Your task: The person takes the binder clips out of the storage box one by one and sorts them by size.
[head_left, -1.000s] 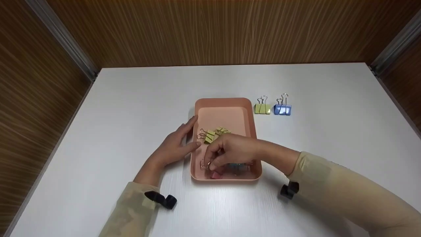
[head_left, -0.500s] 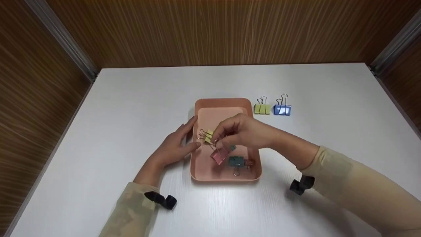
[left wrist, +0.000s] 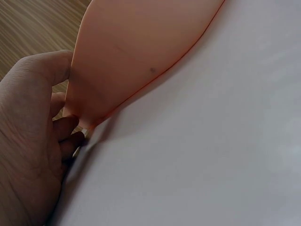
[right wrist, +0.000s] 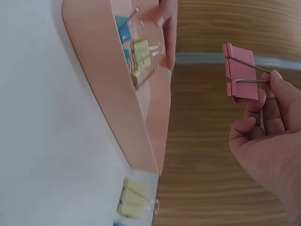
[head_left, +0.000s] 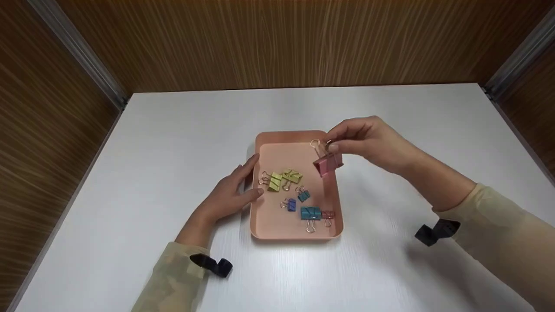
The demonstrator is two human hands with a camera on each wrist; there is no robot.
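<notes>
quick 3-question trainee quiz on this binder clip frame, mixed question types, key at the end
1. True or false: the right hand pinches the pink clip by its wire handles.
2. Where does the left hand rest?
A. inside the tray
B. against the tray's left rim
C. on the blue clip
3. Fill in: the pink clip hangs in the air over the tray's ____ edge, as the head view shows it.

Key
1. True. The grip is on the handles, and the pink body hangs below the fingertips.
2. B. The fingers touch the outer left wall of the tray.
3. right. It hangs near the far right corner, clear of the yellow clips lying in the tray.
</notes>
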